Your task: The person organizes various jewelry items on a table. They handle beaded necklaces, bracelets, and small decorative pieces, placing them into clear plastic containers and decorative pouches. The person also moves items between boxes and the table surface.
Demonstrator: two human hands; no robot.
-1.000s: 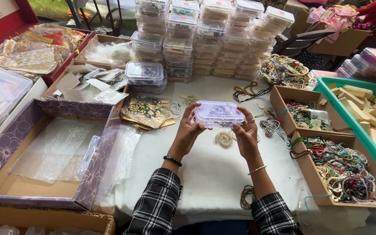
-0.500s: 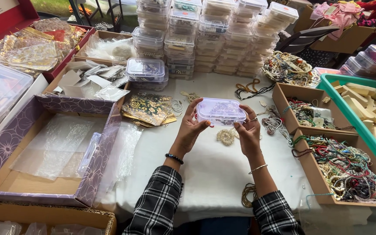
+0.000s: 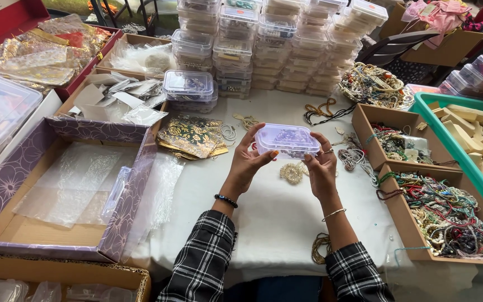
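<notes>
White cloth [image 3: 275, 218] covered the worktable, crowded with stock. At far left sat a purple flowered box [image 3: 57, 190] lined with crinkled clear plastic sheets; beside it lay gold-patterned pouches [image 3: 190, 137]. Behind rose stacks of clear lidded tubs [image 3: 264, 45]. In the middle, the left hand [image 3: 248, 162] and right hand [image 3: 321, 170] held a small clear plastic box [image 3: 287, 140] above the cloth, fingers curled round its two ends, lid on. The step looked like closing or checking it; any next move would need even pressure on the thin, springy lid. Under it lay a gold beaded ornament [image 3: 292, 172]. To the right, cardboard trays [image 3: 420, 246] held tangled bead necklaces.
</notes>
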